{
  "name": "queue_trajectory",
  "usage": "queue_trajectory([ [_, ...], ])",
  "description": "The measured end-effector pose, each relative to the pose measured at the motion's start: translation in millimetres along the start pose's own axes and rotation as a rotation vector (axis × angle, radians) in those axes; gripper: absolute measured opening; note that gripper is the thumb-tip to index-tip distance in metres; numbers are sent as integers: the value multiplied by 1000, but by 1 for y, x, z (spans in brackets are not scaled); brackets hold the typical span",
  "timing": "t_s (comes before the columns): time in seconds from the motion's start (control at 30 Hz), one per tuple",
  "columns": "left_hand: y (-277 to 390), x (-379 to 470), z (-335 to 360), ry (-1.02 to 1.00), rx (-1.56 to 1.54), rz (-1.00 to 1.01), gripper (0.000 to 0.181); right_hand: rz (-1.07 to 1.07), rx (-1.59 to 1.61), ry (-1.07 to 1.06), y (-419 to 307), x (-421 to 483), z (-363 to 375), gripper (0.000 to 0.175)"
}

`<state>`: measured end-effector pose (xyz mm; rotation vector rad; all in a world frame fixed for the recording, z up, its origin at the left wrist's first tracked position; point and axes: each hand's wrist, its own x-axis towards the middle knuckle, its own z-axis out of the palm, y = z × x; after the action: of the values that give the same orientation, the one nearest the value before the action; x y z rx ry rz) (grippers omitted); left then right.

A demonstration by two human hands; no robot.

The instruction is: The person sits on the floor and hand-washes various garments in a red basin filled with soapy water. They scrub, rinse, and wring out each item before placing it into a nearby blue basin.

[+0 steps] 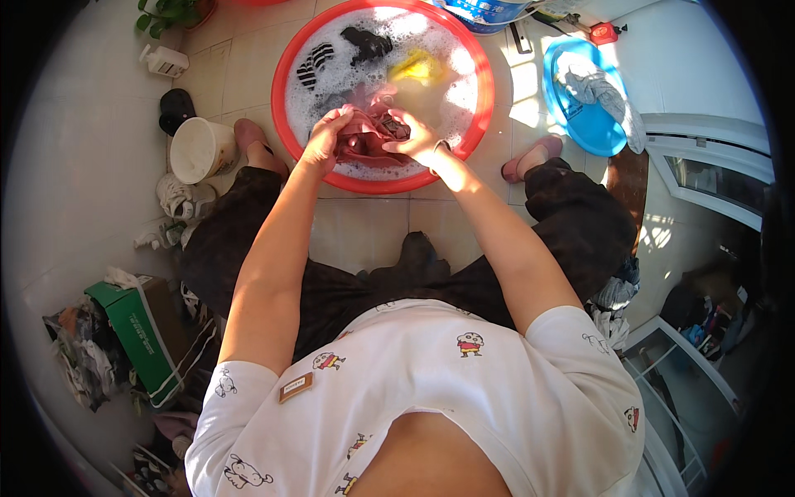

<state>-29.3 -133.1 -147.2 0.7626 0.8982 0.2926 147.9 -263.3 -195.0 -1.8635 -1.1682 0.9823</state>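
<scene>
A wide red plastic basin (277,93) of sudsy water stands on the floor between my feet. Over its near side my left hand (326,138) grips the edge of a wet dusty-red cloth garment (372,146). The garment's other side is in my right hand (417,138), whose thumb and fingers are spread around a dark patterned part of it. Its lower folds lie at the foam. Farther back in the suds float a black cloth (366,45), a black-and-white striped cloth (315,64) and a yellow cloth (416,67).
A blue basin (596,127) with a grey cloth (599,93) over its rim is at the right. A cream bucket (204,149), a white pump bottle (164,61) and shoes (183,196) line the left wall. Behind the red basin stands a blue-and-white bucket (487,13).
</scene>
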Motion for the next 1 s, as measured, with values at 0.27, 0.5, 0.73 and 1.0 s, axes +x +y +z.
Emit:
queue_trajectory([
  [0.27,-12,49,-87,137,210,77,24,-23,-336,-93,45,30,43,25],
  [0.5,-23,67,-105,438,41,210,35,155,208,-132,43,14,5,25],
  [0.73,-23,80,-73,261,-172,280,27,296,658,56,37,38,-32,26],
  [1.0,-26,97,-95,236,1118,802,16,279,-88,-74,39,30,-76,32],
])
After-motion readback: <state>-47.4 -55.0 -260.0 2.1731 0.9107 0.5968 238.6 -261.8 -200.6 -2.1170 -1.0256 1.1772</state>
